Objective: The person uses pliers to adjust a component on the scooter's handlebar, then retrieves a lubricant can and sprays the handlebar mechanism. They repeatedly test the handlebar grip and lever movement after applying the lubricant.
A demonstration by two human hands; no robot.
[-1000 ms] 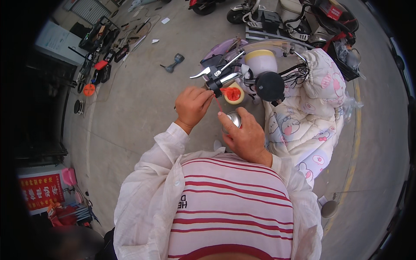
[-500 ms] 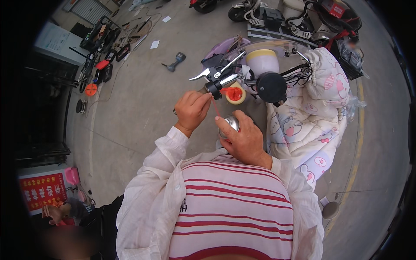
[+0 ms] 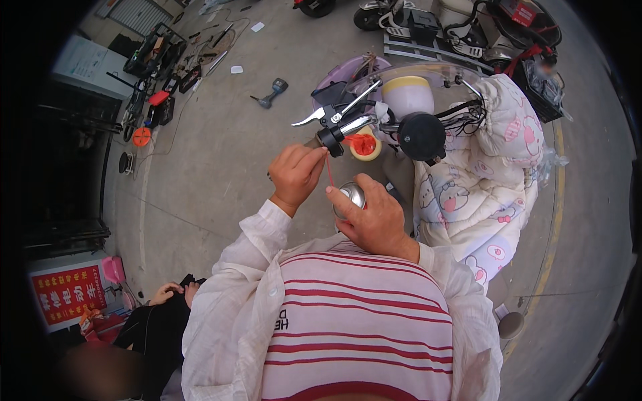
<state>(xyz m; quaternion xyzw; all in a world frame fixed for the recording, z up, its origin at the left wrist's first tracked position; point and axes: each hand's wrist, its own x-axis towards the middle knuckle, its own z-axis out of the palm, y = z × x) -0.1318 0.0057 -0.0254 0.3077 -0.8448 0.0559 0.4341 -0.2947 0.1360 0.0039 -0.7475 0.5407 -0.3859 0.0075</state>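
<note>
My left hand (image 3: 296, 174) has its fingers closed around the dark handlebar grip (image 3: 311, 142), pinching the tip of a thin red straw (image 3: 329, 170) beside the black switch housing (image 3: 332, 139). My right hand (image 3: 374, 224) grips a silver-topped spray can (image 3: 350, 194), thumb over its top, with the straw rising from there toward the grip. A silver brake lever (image 3: 309, 117) sticks out above my left hand. A round black disc (image 3: 420, 137) sits among cables at the handlebar's middle. Behind the bars is a yellow-rimmed opening with red stuff (image 3: 365, 144) in it.
A padded cartoon-print quilt (image 3: 475, 207) covers the scooter's right side. A cordless drill (image 3: 273, 91) lies on the floor; scattered tools (image 3: 184, 83) are upper left. Scooters (image 3: 455, 33) stand behind. A co-worker in black (image 3: 154, 331) is at lower left, hands (image 3: 165, 291) apart from mine.
My right hand and the can have shifted slightly down and left; my left hand stays at the grip. The co-worker at lower left has come into view and moved their hands rightward.
</note>
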